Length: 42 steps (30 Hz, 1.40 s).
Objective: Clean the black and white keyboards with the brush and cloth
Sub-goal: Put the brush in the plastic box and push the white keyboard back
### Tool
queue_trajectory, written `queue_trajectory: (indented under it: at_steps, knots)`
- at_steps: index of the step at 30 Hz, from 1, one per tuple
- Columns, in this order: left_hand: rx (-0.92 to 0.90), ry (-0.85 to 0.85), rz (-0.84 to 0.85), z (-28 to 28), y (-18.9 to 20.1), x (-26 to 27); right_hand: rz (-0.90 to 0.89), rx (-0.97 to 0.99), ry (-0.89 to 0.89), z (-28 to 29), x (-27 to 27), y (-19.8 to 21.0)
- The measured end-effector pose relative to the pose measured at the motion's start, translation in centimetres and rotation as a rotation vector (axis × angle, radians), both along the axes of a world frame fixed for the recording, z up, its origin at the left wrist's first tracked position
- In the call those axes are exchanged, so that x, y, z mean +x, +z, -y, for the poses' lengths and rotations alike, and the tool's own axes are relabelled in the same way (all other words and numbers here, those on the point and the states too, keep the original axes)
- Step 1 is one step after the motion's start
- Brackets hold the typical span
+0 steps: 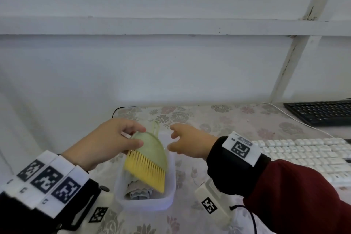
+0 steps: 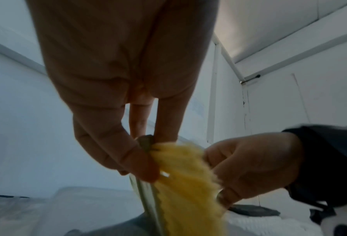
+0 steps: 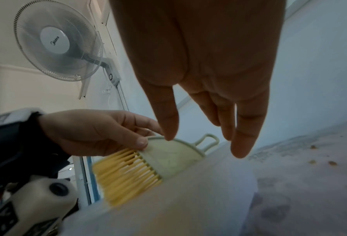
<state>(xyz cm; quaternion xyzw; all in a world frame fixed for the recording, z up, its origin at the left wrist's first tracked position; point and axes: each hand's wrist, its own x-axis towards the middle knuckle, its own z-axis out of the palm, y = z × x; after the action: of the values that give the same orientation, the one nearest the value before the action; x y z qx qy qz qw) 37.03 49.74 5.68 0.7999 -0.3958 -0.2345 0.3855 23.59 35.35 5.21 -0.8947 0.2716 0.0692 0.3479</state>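
L hand: my left hand [image 1: 106, 143] pinches the brush [image 1: 150, 155] at the corner of its pale green head, thumb on the near face, fingers [image 1: 131, 125] curled over the far edge. In the left wrist view the thumb and forefinger clamp the head just above the bristles.
R hand: my right hand [image 1: 190, 141] is just beside the brush, w/ fingers loosely spread & slightly curled, holding nothing. From the right wrist view the thumb tip sits at the top edge of the brush head; can't tell if it touches.
Brush: held tilted over the tub, yellow bristles [image 1: 145, 171] pointing down & toward me, loop handle [image 1: 155, 128] pointing away.
Tub: translucent plastic container [image 1: 171, 173] on the surface, directly under the brush, btwn my two wrists.
Cloth: crumpled grey cloth [image 1: 138, 191] lies inside the tub at the near end, below the bristles.
White kbd: white keyboard [image 1: 307, 156] on the surface to the right, past my right wrist, partly hidden by my red sleeve [image 1: 296, 195].
Black kbd: black keyboard [image 1: 321, 112] farther back at the right edge, near the wall, apart from the white one.
Surface: floral-patterned cover [image 1: 218, 118]; a few small crumbs [image 3: 312, 146] show in the right wrist view.
Other: a white wall fan [image 3: 57, 40] in the right wrist view.
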Motion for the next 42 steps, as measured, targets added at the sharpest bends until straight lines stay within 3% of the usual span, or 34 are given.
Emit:
queue_trajectory:
  at_steps: [4,11,19,24,32,38,42]
  knots:
    - [0.110,-0.005,0.055,0.3,-1.9,-0.2,-0.017,0.024,0.065,-0.3,-1.1,-1.2]
    - [0.285,-0.054,0.398,-0.5,-2.8,-0.3,-0.021,-0.012,0.174,-1.9,-2.1,-2.6]
    - [0.385,-0.050,0.470,-1.1,-3.5,-0.9,-0.015,0.028,0.211,-2.5,-3.2,-3.4]
    - [0.309,-0.033,0.537,0.3,-2.6,-3.5,0.039,-0.026,0.182,0.0,-6.6,-2.2]
    - [0.207,-0.203,0.402,7.4,-2.3,-12.9,-0.033,-0.198,-0.107,12.3,-19.5,-1.5]
    - [0.322,-0.239,0.173,12.7,-3.8,-17.8,-0.171,-0.231,-0.389,21.3,-30.9,-1.1]
    - [0.383,-0.255,0.099,14.6,-4.9,-19.1,-0.236,-0.204,-0.457,25.9,-36.6,-1.3]
